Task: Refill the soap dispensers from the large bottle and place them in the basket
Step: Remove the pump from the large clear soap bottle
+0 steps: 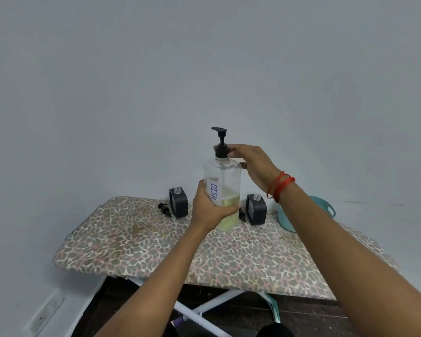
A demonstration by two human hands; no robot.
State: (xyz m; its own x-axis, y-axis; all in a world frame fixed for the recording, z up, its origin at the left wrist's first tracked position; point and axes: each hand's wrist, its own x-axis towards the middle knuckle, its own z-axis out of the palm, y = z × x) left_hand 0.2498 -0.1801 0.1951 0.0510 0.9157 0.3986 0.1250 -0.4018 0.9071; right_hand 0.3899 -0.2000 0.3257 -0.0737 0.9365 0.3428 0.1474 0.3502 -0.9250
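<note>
Early stage, by my read: nothing poured, nothing seen in the basket. Left of the left hand [210, 207], a loose black pump [164, 208] lies on the bench [131, 239], whose padded cover is leopard print. Beside it stands the left dispenser [178, 202], a dark rounded frame with its clear threaded neck open. The left hand wraps the lower body of the bottle [225, 188], fingers over a white "DISH" label. The bottle is clear, smooth plastic, upright, with yellow-green soap in roughly the bottom third. The right hand [250, 164] pinches the bottle's black collar [221, 152], pump still on, likely to unscrew it. Below that hand sit a second pump [241, 214] and the right dispenser [256, 209], also uncapped; fill levels unreadable. Red bands [280, 187] circle the wrist. Beyond the right forearm is the teal plastic basket [286, 221]. Left to do: uncap, pour twice, re-pump, load basket.
</note>
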